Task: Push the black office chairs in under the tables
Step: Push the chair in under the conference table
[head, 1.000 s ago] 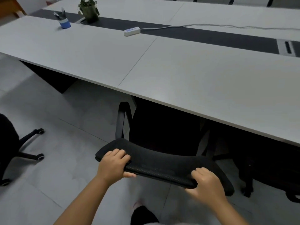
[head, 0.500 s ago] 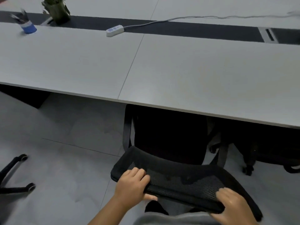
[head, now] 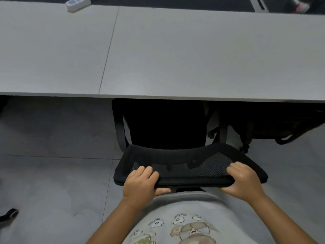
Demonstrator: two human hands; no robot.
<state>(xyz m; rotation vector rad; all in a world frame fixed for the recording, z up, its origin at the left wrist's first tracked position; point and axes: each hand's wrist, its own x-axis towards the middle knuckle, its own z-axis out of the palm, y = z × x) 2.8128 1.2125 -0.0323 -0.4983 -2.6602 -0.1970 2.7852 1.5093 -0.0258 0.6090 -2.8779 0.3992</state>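
A black mesh office chair (head: pixel 184 161) stands right in front of me, its seat dark and partly under the grey table (head: pixel 175 55). My left hand (head: pixel 140 184) grips the left end of the backrest's top edge, fingers over the mesh and thumb below. At the right end my right hand (head: pixel 244 180) grips the same edge. The chair's armrest posts rise on either side of the seat beneath the tabletop's front edge.
A second black chair (head: pixel 274 125) sits tucked under the table to the right. A white power strip (head: pixel 77 3) lies at the table's far left. A castor of another chair (head: pixel 8 214) shows at the left edge on the grey tiled floor.
The chair has rolled forward with both hands on its backrest, and its seat now lies further under the tabletop. The view has moved closer to the table and tilted down.
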